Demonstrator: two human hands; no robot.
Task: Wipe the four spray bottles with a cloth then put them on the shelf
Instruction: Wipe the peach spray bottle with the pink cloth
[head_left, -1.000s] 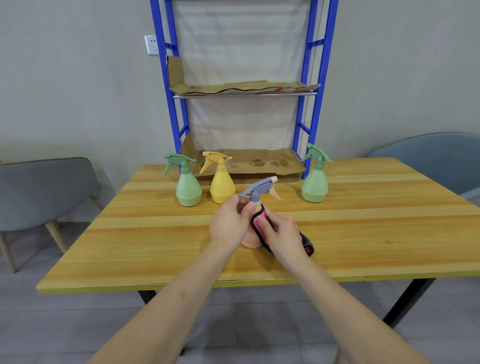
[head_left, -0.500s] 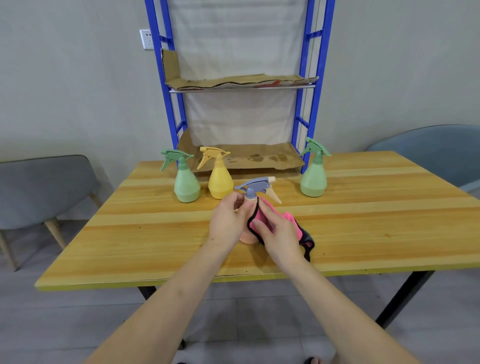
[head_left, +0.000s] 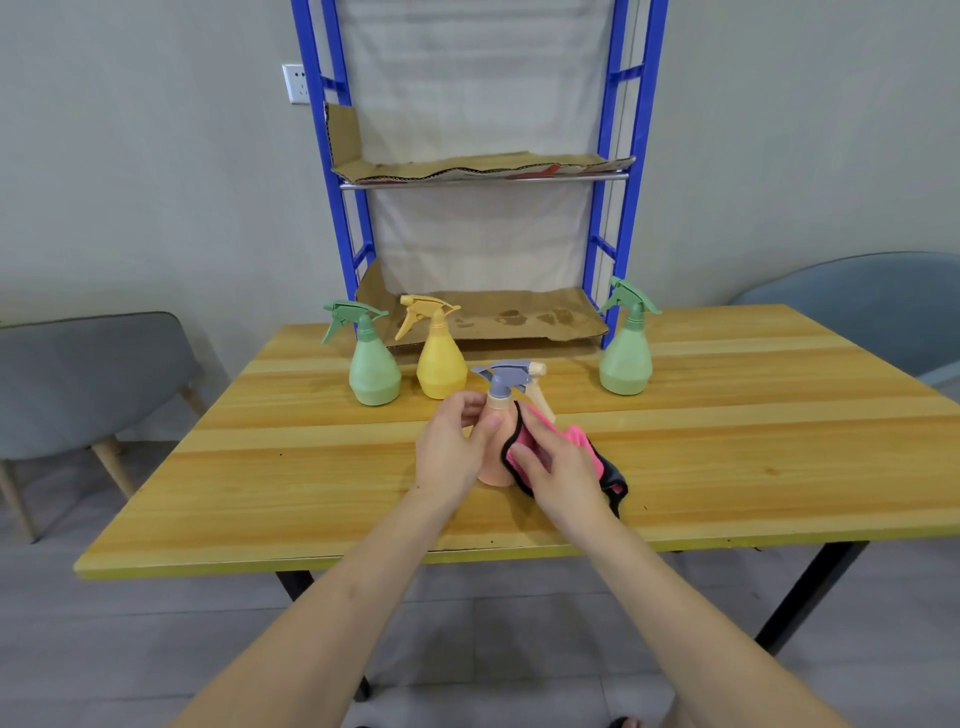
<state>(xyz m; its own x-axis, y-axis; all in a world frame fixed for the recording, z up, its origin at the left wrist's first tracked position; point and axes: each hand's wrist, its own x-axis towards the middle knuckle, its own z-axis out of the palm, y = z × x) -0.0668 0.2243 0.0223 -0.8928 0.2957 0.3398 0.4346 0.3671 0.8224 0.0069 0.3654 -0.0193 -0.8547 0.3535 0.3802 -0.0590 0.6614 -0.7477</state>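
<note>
The peach plastic spray bottle with grey trigger stands on the wooden table, neck gripped by my curled left hand. My right hand presses a pink cloth against it, fingers straight and spread.

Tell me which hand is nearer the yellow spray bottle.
Left. The left hand grips the peach bottle just in front of the yellow spray bottle; the right hand, pressing the pink cloth, sits farther right.
</note>
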